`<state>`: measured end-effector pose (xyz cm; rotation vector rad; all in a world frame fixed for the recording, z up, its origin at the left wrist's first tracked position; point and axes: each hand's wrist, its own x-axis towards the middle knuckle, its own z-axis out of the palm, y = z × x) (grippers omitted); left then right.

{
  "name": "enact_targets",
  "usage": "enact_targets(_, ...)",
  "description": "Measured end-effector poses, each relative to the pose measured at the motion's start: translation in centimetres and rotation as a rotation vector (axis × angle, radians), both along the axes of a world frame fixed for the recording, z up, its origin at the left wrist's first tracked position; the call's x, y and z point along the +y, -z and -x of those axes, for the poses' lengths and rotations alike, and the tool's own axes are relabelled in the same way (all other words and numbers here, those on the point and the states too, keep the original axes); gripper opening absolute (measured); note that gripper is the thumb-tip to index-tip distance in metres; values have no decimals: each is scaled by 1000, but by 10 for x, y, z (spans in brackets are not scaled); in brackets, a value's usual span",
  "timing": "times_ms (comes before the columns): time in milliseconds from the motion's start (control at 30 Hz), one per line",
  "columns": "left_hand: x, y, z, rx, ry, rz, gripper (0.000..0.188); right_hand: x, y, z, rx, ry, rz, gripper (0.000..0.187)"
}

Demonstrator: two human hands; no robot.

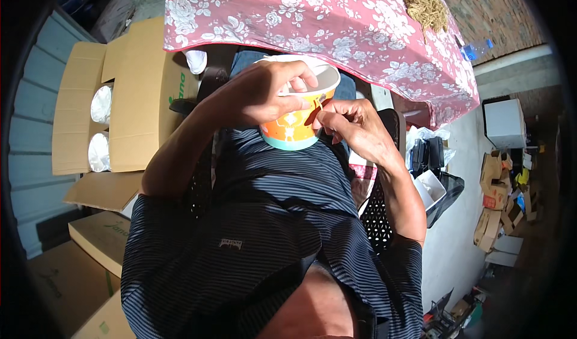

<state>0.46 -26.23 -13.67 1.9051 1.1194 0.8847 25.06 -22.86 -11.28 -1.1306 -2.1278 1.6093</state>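
A paper bucket, orange and yellow with a teal base and pale inside, rests tilted on my lap. My left hand grips its rim, fingers reaching inside and thumb pressed to the outer wall. At the bucket's right side, my right hand is closed, thumb and forefinger pinched by a short pale cord against the wall. The cord's other end is hidden from me.
A table under a pink floral cloth stands just ahead, with a bundle of tan strings on it. To my left is an open carton with white wrapped stacks. A plastic bottle lies at the far right.
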Motion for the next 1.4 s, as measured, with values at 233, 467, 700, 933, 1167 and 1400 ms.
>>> enact_targets(233,0,6,-3,18,22,-29,42,2,0,-3,-2,34,84,26)
enact_targets(467,-5,2,-12,36,29,-41,38,3,0,-5,-84,36,83,26)
enact_targets(700,-9,-1,-29,-29,-63,-130,17,0,-1,-4,-42,16,88,25)
enact_targets(933,-11,-8,-31,48,-166,-38,16,-4,-2,-3,32,52,70,24)
enact_targets(1167,-10,-5,-34,-49,-215,-56,16,-7,-7,-5,160,224,67,24)
enact_targets(1400,-8,-3,-39,-78,-220,-51,14,-9,4,-6,181,349,-41,19)
